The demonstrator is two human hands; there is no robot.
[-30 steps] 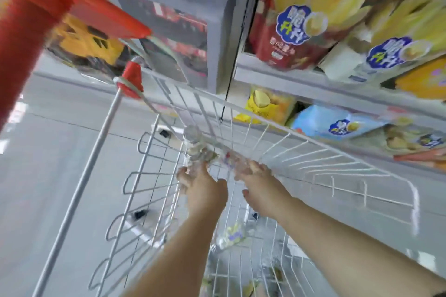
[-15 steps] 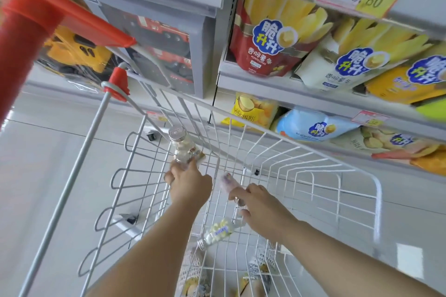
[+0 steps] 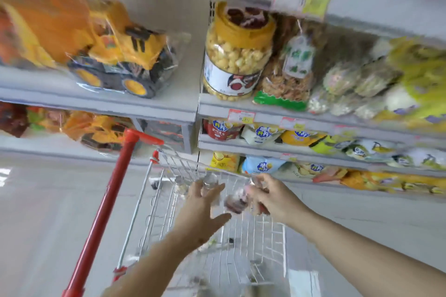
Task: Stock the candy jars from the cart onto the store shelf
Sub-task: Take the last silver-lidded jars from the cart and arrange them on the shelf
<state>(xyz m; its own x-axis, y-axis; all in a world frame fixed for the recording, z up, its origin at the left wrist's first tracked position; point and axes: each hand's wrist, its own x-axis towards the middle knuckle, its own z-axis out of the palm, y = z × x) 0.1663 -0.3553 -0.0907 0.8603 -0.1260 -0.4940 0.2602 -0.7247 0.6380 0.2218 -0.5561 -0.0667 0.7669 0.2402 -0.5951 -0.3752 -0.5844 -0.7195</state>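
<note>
While both arms reach over the wire cart [image 3: 166, 202], I log the left hand [image 3: 200, 205] curled round a clear candy jar [image 3: 209, 182], thumb splayed. Right hand [image 3: 275, 198]: gripping a darker candy jar [image 3: 237, 202], blurred. Both jars are held above the cart basket, below the shelf [image 3: 313, 120] bearing a popcorn tub [image 3: 236, 55].

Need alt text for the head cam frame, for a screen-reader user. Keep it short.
Two hands over a white wire cart, each holding a small candy jar, motion-blurred: the left hand a clear jar, the right hand a dark-filled jar. Behind, grey store shelves carry a large popcorn jar, snack bags and a yellow toy truck.
</note>
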